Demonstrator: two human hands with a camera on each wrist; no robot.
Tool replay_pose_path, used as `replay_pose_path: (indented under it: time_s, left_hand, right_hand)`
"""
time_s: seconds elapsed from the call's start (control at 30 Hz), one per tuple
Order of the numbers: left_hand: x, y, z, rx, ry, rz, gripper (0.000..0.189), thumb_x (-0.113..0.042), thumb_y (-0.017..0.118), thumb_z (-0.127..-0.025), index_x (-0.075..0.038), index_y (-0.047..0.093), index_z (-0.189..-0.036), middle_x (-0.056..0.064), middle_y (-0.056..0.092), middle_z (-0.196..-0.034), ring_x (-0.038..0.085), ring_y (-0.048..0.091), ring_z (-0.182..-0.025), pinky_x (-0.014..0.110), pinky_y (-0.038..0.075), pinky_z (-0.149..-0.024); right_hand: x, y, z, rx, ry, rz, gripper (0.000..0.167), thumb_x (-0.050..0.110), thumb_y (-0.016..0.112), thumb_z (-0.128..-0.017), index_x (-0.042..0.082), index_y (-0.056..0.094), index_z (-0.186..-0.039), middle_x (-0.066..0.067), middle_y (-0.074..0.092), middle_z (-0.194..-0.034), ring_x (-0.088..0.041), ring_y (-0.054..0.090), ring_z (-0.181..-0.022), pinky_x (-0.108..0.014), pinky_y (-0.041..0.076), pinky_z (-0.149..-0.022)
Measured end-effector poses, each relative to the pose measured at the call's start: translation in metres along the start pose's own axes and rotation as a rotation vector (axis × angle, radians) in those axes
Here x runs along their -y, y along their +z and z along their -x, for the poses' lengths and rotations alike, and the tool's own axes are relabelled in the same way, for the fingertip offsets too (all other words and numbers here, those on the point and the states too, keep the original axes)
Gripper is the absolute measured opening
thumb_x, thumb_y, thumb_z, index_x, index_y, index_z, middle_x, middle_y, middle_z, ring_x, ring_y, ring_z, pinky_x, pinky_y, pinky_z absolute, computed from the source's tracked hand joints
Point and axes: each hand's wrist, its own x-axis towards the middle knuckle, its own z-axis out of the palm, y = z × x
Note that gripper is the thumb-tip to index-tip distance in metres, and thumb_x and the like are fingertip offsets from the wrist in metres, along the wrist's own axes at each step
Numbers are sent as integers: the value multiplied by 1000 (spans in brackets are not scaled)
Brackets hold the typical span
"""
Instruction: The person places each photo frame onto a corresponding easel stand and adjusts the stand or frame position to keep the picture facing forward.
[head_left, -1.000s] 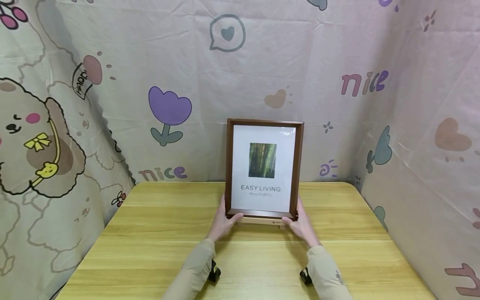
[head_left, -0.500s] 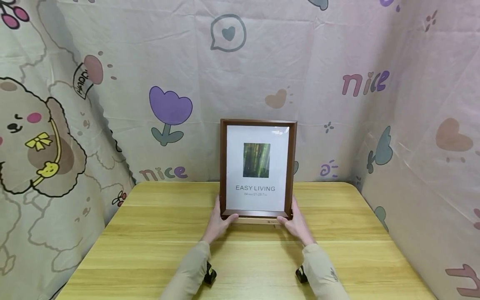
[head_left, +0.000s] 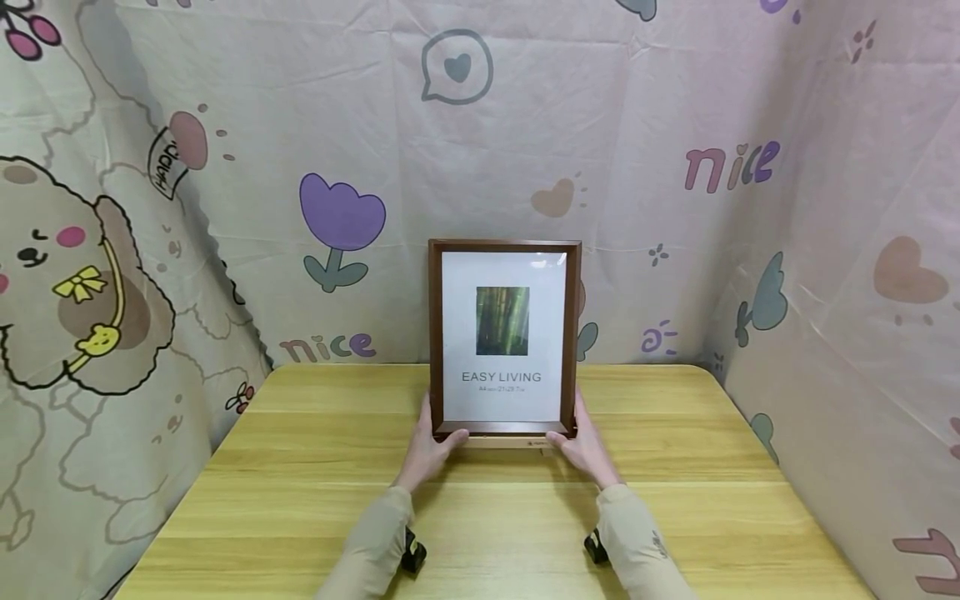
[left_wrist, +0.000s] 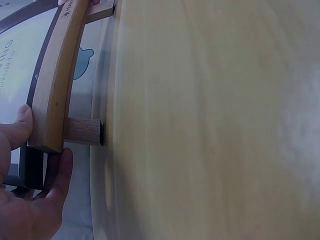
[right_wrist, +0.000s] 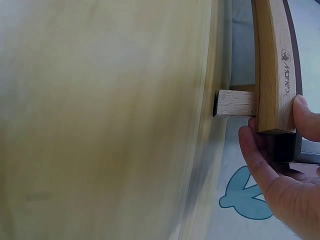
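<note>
A brown picture frame point(head_left: 437, 333) stands upright, leaning slightly back, near the far middle of the table. Behind its glass are a small forest picture and the words EASY LIVING. Its bottom edge sits on the pale wooden ledge of a tabletop easel point(head_left: 502, 442), mostly hidden behind it. My left hand point(head_left: 426, 450) grips the lower left corner, thumb on the front at the ledge and fingers behind. In mirror fashion my right hand point(head_left: 587, 452) grips the lower right corner. Short easel legs show beneath the ledge point(left_wrist: 55, 95) in the left wrist view and the right wrist view.
The light wood table point(head_left: 300, 500) spreads out around the frame. A printed cloth point(head_left: 465, 167) hangs just behind its far edge and along both sides. Black wrist straps point(head_left: 412, 552) show below the sleeves.
The picture frame and easel have shifted left along the table, and now face more squarely forward. Both hands moved with them and kept their grip on the corners.
</note>
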Motion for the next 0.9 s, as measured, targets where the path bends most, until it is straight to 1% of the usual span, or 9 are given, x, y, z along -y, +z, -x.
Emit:
replay_pose_path:
  time_s: [0.1, 0.33, 0.5, 0.7, 0.8, 0.9]
  left_hand:
    - [1, -2, 1, -2, -2, -8, 106, -29, 76, -90, 3, 3, -160, 28, 12, -166, 50, 19, -151, 65, 19, -123]
    - [4, -4, 0, -6, 9, -23, 107, -31, 77, -90, 4, 3, -159, 30, 13, -166, 51, 20, -151, 65, 20, -123]
    - [4, -5, 0, -10, 8, -24, 107, -31, 77, -89, 4, 3, -159, 30, 13, -165, 51, 21, -150, 65, 19, -123]
    - [3, -5, 0, -11, 14, -19, 107, -30, 77, -89, 4, 3, -159, 29, 13, -166, 51, 20, -151, 65, 19, -123]
    - [2, -5, 0, -7, 17, -17, 107, -30, 77, -90, 4, 4, -160, 29, 12, -166, 50, 20, -151, 64, 19, -123]
    - [0, -5, 0, 1, 3, -17, 107, -31, 77, -90, 3, 3, -160, 28, 12, -166, 50, 20, -151, 65, 20, -123]
  right_hand:
    - [1, 2, -1, 2, 2, -9, 103, 3, 73, -86, 13, 4, -163, -32, 27, -160, -54, 38, -141, -66, 27, -119]
    - [1, 4, -1, 12, -2, -23, 104, 3, 73, -87, 15, 4, -163, -34, 35, -156, -53, 45, -136, -65, 31, -118]
    - [2, 4, -2, 12, -1, -22, 102, 3, 72, -88, 16, 4, -164, -33, 36, -156, -52, 44, -138, -65, 30, -119]
    - [2, 5, -2, 13, -1, -31, 101, 2, 71, -89, 15, 4, -163, -33, 33, -157, -52, 42, -139, -64, 28, -119]
    - [2, 3, -2, 19, -1, -43, 101, 3, 70, -89, 14, 3, -163, -34, 35, -155, -52, 43, -138, -64, 28, -120]
    - [3, 0, -1, 27, 0, -40, 101, 5, 71, -89, 15, 2, -163, -34, 36, -155, -51, 43, -139, -64, 27, -120]
